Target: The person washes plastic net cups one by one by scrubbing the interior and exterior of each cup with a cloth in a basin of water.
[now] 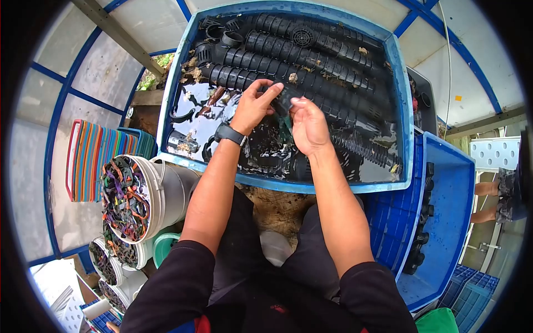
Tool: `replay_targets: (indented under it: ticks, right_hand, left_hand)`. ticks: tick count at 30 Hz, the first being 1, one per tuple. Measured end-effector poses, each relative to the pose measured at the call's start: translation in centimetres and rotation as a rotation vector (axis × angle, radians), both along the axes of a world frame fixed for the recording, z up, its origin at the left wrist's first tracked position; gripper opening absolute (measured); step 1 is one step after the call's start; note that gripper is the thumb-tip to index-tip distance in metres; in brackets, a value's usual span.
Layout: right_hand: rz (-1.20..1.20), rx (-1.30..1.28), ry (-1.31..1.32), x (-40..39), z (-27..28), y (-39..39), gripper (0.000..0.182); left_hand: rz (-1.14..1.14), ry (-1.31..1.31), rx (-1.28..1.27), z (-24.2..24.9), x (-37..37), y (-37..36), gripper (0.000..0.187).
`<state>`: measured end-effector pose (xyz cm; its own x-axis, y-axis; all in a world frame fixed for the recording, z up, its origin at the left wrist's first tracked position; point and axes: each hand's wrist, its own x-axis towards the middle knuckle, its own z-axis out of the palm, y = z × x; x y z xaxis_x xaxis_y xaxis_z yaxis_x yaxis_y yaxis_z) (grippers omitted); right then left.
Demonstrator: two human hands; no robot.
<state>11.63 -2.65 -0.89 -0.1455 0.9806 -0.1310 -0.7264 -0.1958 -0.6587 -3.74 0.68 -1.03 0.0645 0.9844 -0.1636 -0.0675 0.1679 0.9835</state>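
Over a blue tub of water (166,119), my left hand (256,106) pinches a small black plastic piece (283,100) between thumb and fingers. My right hand (309,126) is curled with its fingertips at the piece's right edge, palm partly turned up. The piece is dark and wet against the black background, so its exact kind does not show. Long ribbed black stacks of slotted plastic pots (288,53) lie in rows in the water beyond my hands. A round black grate-like end (302,36) shows among them.
Brown leaf scraps (195,74) float in the tub. At left stand a white bucket of colourful strips (161,194), more filled buckets and a stack of coloured trays (91,161). A blue crate (444,211) holding black parts is at right. Another person's legs (486,188) show beyond it.
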Motion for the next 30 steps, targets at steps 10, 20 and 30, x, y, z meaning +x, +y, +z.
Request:
replay_targets:
  ticks: [10, 20, 30]
  right_hand:
    - [-0.075, 0.154, -0.355, 0.0, -0.2, 0.8, 0.018]
    - [-0.341, -0.108, -1.207, 2.2, 0.7, 1.2, 0.057]
    - [-0.122, 0.112, -1.361, 1.6, -3.2, 1.2, 0.024]
  left_hand:
    - [-0.238, 0.016, 0.187, 1.4, -0.3, -1.4, 0.057]
    - [-0.059, 0.265, 0.325, 0.7, 2.9, -2.7, 0.067]
    - [0.158, 0.846, 0.810, 2.1, -0.2, -1.2, 0.059]
